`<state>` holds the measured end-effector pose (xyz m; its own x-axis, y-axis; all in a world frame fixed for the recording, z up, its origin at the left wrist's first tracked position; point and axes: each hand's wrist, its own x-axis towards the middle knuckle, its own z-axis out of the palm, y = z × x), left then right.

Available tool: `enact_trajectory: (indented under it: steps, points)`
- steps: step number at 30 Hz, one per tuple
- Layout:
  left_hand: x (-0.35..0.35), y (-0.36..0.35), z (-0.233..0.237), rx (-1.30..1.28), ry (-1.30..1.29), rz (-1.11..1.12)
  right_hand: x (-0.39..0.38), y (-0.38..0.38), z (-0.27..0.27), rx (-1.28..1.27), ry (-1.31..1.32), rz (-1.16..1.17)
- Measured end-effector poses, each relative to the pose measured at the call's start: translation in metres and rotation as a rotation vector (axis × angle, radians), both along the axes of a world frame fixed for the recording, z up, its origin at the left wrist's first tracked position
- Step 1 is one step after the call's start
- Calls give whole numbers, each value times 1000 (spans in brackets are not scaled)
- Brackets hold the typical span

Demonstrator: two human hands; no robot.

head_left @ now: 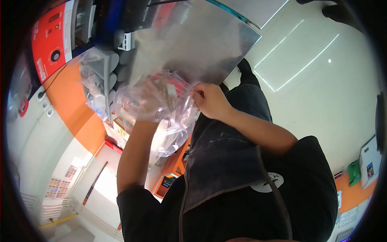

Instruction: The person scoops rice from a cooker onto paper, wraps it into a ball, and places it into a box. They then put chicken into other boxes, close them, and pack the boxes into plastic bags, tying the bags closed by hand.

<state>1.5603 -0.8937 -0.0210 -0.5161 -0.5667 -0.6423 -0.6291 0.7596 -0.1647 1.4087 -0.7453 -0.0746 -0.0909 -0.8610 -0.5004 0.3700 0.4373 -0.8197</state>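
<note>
A large clear plastic bag (183, 119) hangs crumpled at the front edge of the metal counter. My right hand (211, 101) pinches the bag's rim between thumb and fingers, on its right side. My left hand (149, 92) is inside the bag up to the wrist and shows only blurrily through the plastic. Whether its fingers grip anything is hidden. Beside it in the bag are red-and-white printed pieces (175, 86), possibly packaging, too creased over to make out.
A steel counter (201, 40) extends beyond the bag. Left of it stands a grey rack (107, 76) with plastic-wrapped items. A red box-like appliance (50, 40) is at upper left. Orange shelving (171, 173) lies below the bag, and pale tiled floor (306, 80) to the right.
</note>
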Motion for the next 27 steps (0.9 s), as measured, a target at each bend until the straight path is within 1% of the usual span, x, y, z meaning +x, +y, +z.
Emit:
enact_trajectory:
  steps: [1,2,4,5,6,7,8,9,10,11,12,14,15,16,18,19,20,21,22,23,24,26,27]
  points:
    - [16,4,-14,-101,101,-133,-3,-5,-4,43,-101,-6]
    - [5,7,-5,-116,112,-126,-10,-8,-4,30,-89,2]
    - [-19,22,15,-231,203,-276,-27,-7,0,32,9,116]
    - [-20,31,35,-302,372,-301,-36,-6,11,-92,303,64]
    - [-26,40,67,-326,379,-285,-50,-8,27,-226,596,9]
    - [-33,50,106,-79,361,126,-64,-12,48,-251,493,-23]
    - [-29,64,134,181,342,530,-74,-16,71,-270,387,-51]
    - [0,87,138,5,595,553,-75,-22,92,-294,397,-31]
    - [27,104,136,-182,847,561,-71,-31,113,-486,534,-40]
    - [16,115,136,-721,838,539,-63,-41,128,-685,673,-53]
    - [16,122,127,-752,858,552,-47,-52,135,-720,684,-39]
    - [40,131,84,-877,824,1135,-8,-76,128,-834,1047,100]
    - [74,141,55,-864,735,1053,3,-95,103,-722,1115,275]
    - [91,151,61,-875,742,1083,10,-107,85,-596,1181,446]
    - [119,160,67,-239,1169,1545,-14,-111,123,-539,922,448]
    - [131,160,68,-112,1311,1554,-24,-116,136,-588,938,365]
    - [139,157,74,-109,1339,1573,-32,-113,148,-618,944,288]
    - [140,150,89,-56,1504,1627,-38,-111,168,-620,964,314]
    - [138,140,105,0,1675,1670,-45,-114,190,-510,943,461]
    - [129,130,124,73,1832,1633,-49,-115,205,-395,922,596]
    - [129,121,134,127,1872,1643,-52,-116,214,-403,955,600]
    - [129,100,151,194,1953,1649,-55,-122,231,-293,434,531]
    - [129,93,161,-156,1673,1352,-54,-125,237,-194,281,503]
